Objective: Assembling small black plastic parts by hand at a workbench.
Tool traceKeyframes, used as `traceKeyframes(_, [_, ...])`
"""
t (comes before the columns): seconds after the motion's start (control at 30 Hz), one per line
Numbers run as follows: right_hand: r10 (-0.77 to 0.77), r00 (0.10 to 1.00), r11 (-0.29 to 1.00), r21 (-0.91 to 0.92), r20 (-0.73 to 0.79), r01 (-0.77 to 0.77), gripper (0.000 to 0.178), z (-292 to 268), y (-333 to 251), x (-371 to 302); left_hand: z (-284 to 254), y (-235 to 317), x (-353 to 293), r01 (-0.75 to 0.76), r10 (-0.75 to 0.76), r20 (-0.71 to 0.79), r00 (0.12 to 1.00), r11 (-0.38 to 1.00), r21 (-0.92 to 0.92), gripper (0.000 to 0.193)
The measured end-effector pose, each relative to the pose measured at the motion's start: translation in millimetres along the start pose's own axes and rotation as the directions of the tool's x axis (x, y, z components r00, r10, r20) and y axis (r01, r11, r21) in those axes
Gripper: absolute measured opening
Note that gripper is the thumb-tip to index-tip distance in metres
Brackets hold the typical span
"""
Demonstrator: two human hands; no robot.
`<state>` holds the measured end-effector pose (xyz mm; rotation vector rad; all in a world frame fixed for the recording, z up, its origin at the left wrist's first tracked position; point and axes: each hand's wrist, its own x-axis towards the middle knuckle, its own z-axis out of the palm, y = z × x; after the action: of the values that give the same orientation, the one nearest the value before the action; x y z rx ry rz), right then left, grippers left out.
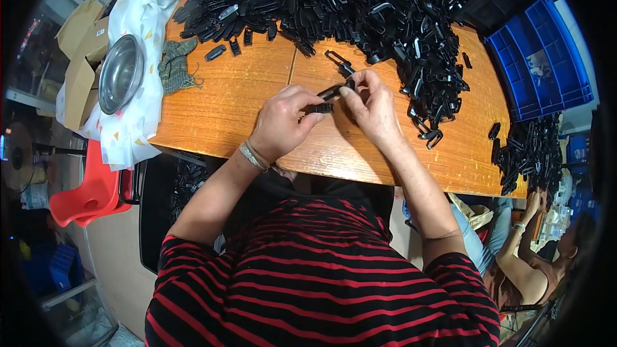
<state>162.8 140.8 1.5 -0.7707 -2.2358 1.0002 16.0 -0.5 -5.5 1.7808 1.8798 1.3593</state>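
Fingers (303,99) of the left hand (281,121) pinch a small black piece (319,108); those of the right hand (377,108) clamp a longer black clip (346,69), both over the desk (231,99). Probably light, stiff plastic, slightly slick; thin loop might snap, so grip solid sides.

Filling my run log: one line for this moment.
left hand: pinching black piece | right hand: holding dark part | over: wooden table | beyond: black parts heap
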Motion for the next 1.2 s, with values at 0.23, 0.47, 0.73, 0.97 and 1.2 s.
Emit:
traceKeyframes(0.23, [-0.171, 0.983, 0.920, -0.349, 0.060, 0.182, 0.024, -7.7, -3.4, -12.2, -2.6, -8.8, -1.8, -0.054, 0.076, -0.092, 0.993, 0.974, 0.221, 0.022])
traceKeyframes(0.47, [-0.095, 0.977, 0.879, -0.444, 0.191, 0.173, 0.028, -5.2, -15.1, -23.1, -1.8, -9.0, -12.8, 0.347, -0.381, 0.046, 0.923, 0.776, -0.527, 0.017])
traceKeyframes(0.73, [-0.229, 0.930, 0.864, -0.380, 0.287, 0.330, 0.026, -14.5, -17.3, -36.8, -3.1, -10.6, -13.2, 0.400, -0.455, 0.128, 0.882, 0.575, -0.713, 0.023])
traceKeyframes(0.97, [-0.199, 0.943, 0.872, -0.389, 0.268, 0.295, 0.025, -13.0, -22.3, -43.5, -4.4, -12.6, -14.9, 0.414, -0.445, 0.163, 0.881, 0.556, -0.721, 0.023])
traceKeyframes(1.2, [-0.156, 0.951, 0.866, -0.426, 0.267, 0.262, 0.024, -11.7, -16.2, -45.1, -9.9, -11.1, -16.5, 0.432, -0.451, 0.198, 0.870, 0.506, -0.747, 0.019])
